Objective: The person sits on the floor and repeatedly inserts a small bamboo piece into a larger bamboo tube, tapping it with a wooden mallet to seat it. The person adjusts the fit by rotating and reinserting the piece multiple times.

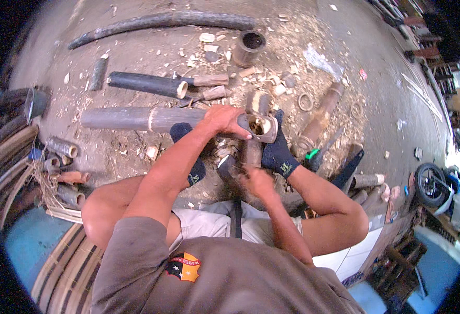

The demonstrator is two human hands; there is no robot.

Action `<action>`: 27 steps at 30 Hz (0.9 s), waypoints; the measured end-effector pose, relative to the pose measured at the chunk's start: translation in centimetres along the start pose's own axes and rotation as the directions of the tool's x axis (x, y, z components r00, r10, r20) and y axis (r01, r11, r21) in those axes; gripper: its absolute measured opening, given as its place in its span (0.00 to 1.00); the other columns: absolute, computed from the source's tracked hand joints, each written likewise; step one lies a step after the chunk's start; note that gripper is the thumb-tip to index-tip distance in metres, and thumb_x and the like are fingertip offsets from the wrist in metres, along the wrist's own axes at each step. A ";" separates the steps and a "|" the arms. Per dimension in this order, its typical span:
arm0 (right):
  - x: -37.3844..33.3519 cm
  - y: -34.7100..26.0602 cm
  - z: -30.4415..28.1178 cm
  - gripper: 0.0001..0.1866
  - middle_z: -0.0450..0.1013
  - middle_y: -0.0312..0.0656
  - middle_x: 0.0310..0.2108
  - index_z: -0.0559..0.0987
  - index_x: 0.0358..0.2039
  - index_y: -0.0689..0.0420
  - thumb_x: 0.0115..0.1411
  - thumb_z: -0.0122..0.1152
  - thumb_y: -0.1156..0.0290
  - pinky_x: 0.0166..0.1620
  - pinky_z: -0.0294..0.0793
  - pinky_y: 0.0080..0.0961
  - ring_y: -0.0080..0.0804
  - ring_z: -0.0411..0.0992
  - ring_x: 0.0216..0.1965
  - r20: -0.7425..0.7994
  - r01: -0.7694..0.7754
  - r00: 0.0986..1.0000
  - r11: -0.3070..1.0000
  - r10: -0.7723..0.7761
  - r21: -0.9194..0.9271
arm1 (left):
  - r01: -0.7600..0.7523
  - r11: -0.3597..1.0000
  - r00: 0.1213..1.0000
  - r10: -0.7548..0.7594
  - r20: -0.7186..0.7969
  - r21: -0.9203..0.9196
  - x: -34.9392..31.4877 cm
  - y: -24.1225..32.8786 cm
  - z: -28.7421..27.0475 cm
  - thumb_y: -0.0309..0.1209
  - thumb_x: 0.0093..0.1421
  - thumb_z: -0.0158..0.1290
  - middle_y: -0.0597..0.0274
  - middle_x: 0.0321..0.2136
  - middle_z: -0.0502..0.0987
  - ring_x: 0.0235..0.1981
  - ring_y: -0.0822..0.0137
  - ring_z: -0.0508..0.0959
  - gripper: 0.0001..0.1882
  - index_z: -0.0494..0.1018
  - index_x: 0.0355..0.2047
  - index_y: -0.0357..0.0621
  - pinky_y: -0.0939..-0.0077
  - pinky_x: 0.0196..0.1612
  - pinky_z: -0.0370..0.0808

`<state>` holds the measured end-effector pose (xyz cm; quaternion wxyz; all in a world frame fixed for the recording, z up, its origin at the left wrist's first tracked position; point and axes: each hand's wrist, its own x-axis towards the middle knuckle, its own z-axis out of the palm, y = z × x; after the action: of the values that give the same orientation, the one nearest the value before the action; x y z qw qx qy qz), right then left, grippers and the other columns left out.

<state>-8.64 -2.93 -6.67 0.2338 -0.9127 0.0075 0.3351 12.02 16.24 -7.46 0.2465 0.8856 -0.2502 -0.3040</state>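
A long grey-brown bamboo pole lies crosswise before me, its hollow, notched end by my right foot. My left hand is closed over the pole near that end, the thumb by the opening. Low between my feet, my right hand is closed and somewhat blurred. It grips a dark tool with a broad, blade-like head; its exact kind cannot be made out. An upright-looking bamboo piece shows beneath the pole end, just above my right hand. My dark-socked right foot presses beside the pole end.
Wood chips cover the ground. Beyond the pole lie a dark tube, wooden-handled tools, a bamboo cup and a long curved pole. A bamboo section and a green-marked tool lie right. Bamboo pieces are stacked left.
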 end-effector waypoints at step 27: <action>11.9 18.6 -12.9 0.41 0.79 0.66 0.48 0.76 0.57 0.65 0.58 0.69 0.41 0.57 0.75 0.51 0.66 0.77 0.52 -0.593 -0.394 0.615 0.854 0.520 0.341 | 0.373 0.927 0.779 -0.339 -0.527 -0.045 1.9 -7.0 -1.5 0.44 0.54 0.65 0.40 0.43 0.82 0.45 0.41 0.83 0.33 0.70 0.56 0.42 0.48 0.50 0.78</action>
<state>5.25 -23.33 -13.23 0.2015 -0.9131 0.3529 0.0329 16.34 20.77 -11.33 0.2159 0.9728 -0.0106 -0.0833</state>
